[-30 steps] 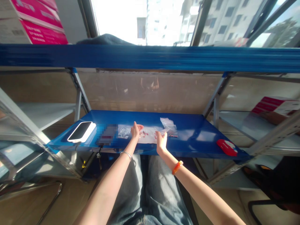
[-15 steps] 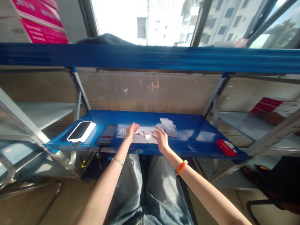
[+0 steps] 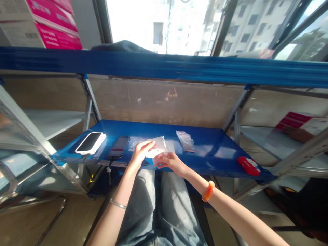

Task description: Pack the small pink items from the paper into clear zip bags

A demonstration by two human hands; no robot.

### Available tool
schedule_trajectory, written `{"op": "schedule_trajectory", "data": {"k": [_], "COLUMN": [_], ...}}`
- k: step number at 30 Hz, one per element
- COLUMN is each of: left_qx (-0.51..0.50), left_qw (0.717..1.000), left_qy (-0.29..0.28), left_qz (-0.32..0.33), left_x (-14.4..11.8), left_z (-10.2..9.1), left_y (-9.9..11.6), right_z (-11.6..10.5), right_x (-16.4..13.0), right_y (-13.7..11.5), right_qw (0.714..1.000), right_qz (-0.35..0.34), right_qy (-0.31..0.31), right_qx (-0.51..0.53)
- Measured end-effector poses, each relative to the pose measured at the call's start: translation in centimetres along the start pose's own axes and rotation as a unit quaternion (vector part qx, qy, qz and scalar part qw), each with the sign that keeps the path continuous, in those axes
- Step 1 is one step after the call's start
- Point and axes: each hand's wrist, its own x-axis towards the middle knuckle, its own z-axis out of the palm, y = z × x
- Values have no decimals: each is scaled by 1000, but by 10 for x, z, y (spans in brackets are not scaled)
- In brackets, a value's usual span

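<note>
Above the blue shelf board, my left hand (image 3: 140, 153) pinches a small clear plastic bag (image 3: 160, 143) between thumb and fingers. My right hand (image 3: 173, 163) has its fingers curled at the lower edge of the same bag, gripping it there. Behind the bag, part of a white sheet (image 3: 170, 147) shows; the small reddish pieces on it are now hidden. To the right lies an overlapping row of clear bags (image 3: 185, 141) with small reddish contents at the near end. Another clear bag (image 3: 133, 145) rests left of my left hand.
A white device with a black screen (image 3: 90, 142) and a dark phone-like object (image 3: 122, 147), partly blurred out, lie to the left. A red item (image 3: 248, 165) sits at the right front corner. Metal posts (image 3: 92, 102) flank the blue board (image 3: 207, 136). Another person's hand (image 3: 298, 134) is at far right.
Both hands were spread over the white sheet; now they hold a clear bag between them. The loose bag beside the row at right is gone from there. The view has shifted slightly.
</note>
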Motion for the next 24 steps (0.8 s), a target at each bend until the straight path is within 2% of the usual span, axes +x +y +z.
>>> {"op": "schedule_trajectory", "data": {"k": [3,6,9,11,15,20,24], "left_qx": [19,32,56,68,125,270,344], "left_qw": [1000,999,998,996,990,955,924], "left_qy": [10,11,-34,-53,-24,-80,-111], "left_qz": [6,-3,-4,8,56,99,122], "left_x": [-8,-22,-36,-40,-39,-39,-39], "left_z": [-6,-8,-6,-4,-8,-16,-19], "left_y": [10,14,12,11,17,34,44], "right_z": [0,2,4,5,1,-9,-13], "right_x": [0,3,5,4,0,-4,-5], "right_y": [-11,-26,-36,-39,-41,-51,-59], "right_qw": [999,996,991,991,991,984,975], "right_qz": [2,-27,-58,-56,-40,-33,-22], "right_qy": [-5,36,78,73,30,56,38], "right_qx": [-39,-77,-94,-102,-126,-165,-218]}}
